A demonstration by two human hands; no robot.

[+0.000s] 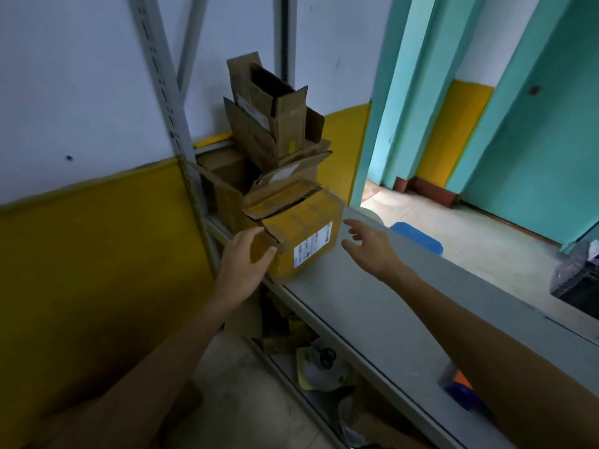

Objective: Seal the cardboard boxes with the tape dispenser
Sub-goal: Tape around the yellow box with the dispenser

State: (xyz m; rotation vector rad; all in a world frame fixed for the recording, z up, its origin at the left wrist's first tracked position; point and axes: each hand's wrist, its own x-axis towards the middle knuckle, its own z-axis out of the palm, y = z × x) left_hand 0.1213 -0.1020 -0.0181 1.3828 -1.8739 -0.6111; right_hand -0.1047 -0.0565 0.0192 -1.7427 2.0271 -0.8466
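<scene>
Right forearm [486,345] half-hides blue-orange object [462,388] (unidentifiable); left hand [243,264] touches yellow box [304,231], right hand [369,244] apart; grips released.

2 hands in view: left hand [241,264], right hand [372,251]. Cardboard, 5 as far as I can separate them: front box [301,241], flapped box [291,171] behind it, tall box [290,121] on top, lower box [246,137] around that, back box [223,165] at left. 1 pair of scissors [325,356], 1 blue item [418,236] on floor
</scene>
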